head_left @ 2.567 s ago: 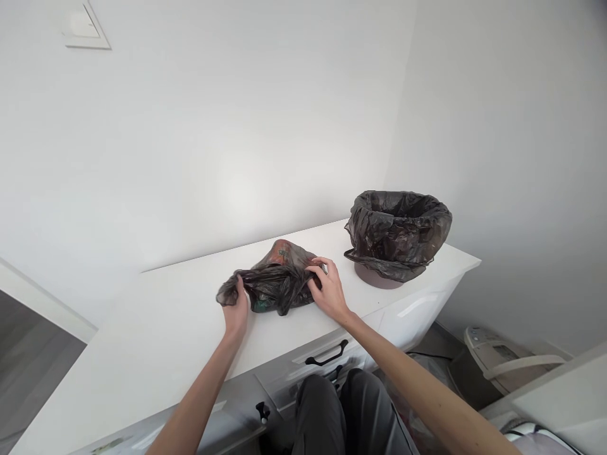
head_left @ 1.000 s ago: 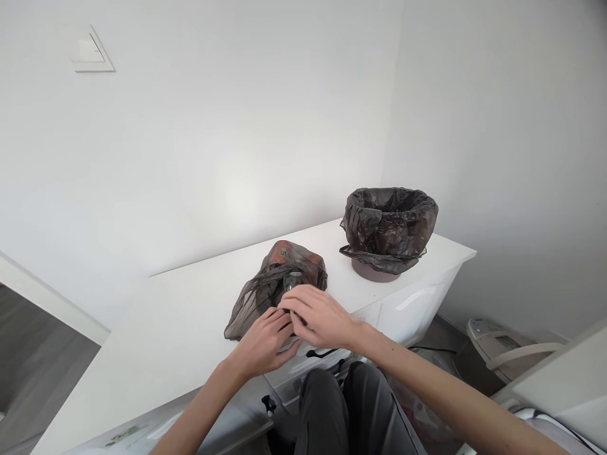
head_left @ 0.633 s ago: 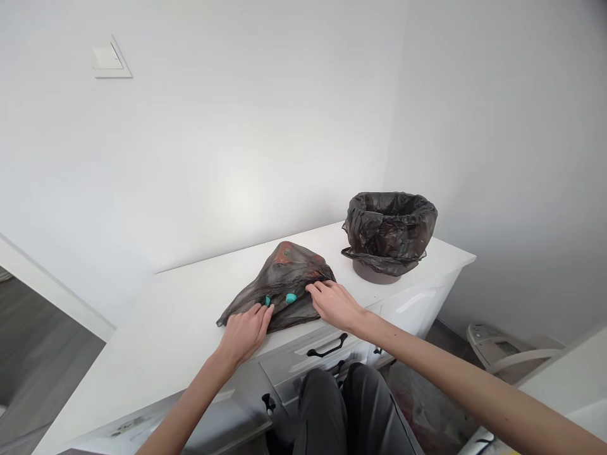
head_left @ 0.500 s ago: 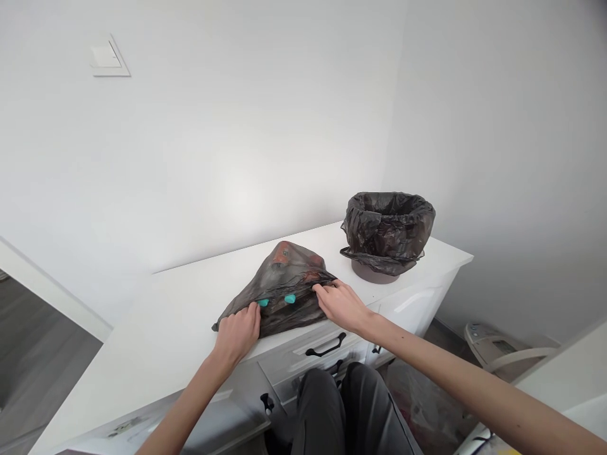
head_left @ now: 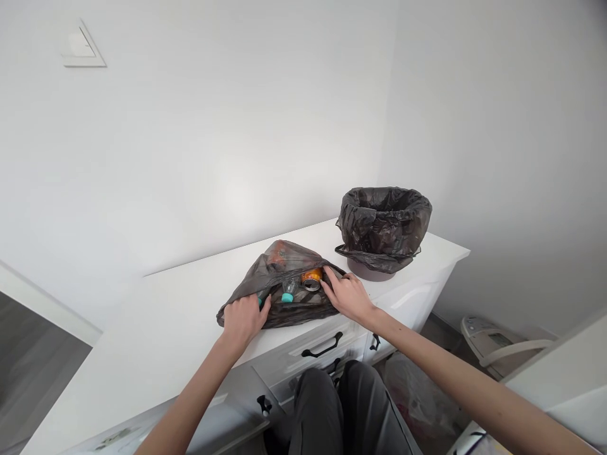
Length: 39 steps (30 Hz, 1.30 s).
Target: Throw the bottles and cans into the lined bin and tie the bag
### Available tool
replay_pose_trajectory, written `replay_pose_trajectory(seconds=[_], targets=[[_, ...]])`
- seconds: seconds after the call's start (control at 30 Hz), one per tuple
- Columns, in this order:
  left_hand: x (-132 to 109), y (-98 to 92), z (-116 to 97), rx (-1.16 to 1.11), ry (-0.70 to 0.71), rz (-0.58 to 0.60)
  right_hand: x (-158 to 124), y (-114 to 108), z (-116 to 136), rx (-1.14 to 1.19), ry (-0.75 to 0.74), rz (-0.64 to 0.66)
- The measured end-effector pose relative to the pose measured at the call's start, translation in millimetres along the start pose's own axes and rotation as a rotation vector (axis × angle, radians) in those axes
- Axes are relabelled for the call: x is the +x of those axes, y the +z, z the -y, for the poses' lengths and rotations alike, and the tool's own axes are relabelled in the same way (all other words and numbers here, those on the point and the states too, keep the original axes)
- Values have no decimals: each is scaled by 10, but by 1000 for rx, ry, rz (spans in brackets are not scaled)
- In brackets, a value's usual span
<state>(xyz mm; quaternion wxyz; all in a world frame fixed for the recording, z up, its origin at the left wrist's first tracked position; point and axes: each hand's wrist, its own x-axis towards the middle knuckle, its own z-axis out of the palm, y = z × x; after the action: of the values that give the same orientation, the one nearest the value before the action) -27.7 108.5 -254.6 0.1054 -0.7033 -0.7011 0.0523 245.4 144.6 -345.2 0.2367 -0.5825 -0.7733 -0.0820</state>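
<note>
on the white worktop, you are holding a thin, dark plastic bag by its mouth, one hand at each side. the bag is lying close to the front edge, and its opening is facing you. your left hand is gripping the left side, its fingers curling over the plastic in a narrow hold while the thumb is reaching along the opening. your right hand is keeping the right side of the mouth in its fingers, with the index finger and thumb resting just beside an orange can.

inside the mouth, that can is turning its metal end toward you. just left of it a clear bottle is lying with its teal cap pointing your way. a bit of something teal is peeking out by your left fingers, which are hiding the rest. higher up, something reddish is showing dimly through the bag.

beyond your right hand, a brownish bin is standing upright, and a dark liner is folding over its rim and hanging loosely around it. below, a black drawer handle is sitting above your knees.
</note>
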Motion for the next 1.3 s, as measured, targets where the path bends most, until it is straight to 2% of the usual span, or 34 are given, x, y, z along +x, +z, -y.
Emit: replay_pose_trajectory(seconds=[0.1, 0.2, 0.3, 0.4, 0.5, 0.6, 0.77, 0.9, 1.13, 1.2, 1.3], targets=[[161, 102, -42, 12, 27, -3, 127, 55, 22, 21, 62, -3], [270, 207, 5, 29, 46, 11, 198, 70, 51, 94, 123, 20], [287, 263, 97, 43, 50, 31, 208, 78, 53, 191, 139, 22], [220, 229, 202, 54, 48, 60, 195, 98, 24, 255, 105, 21], [101, 80, 318, 71, 38, 80, 189, 121, -5, 283, 100, 20], [-62, -175, 407, 89, 22, 52, 193, 132, -9, 296, 108, 13], [-383, -672, 380, 44, 37, -124, 179, 148, 9, 296, 95, 10], [-545, -969, 291, 82, 78, -250, 156, 175, 8, 264, 84, 10], [-580, -1179, 368, 148, 201, -552, 151, 221, 5, 260, 78, 37], [-584, -1236, 438, 87, 208, -653, 154, 226, 4, 262, 87, 37], [-617, -1400, 541, -144, 175, -769, 157, 220, 4, 272, 99, 53]])
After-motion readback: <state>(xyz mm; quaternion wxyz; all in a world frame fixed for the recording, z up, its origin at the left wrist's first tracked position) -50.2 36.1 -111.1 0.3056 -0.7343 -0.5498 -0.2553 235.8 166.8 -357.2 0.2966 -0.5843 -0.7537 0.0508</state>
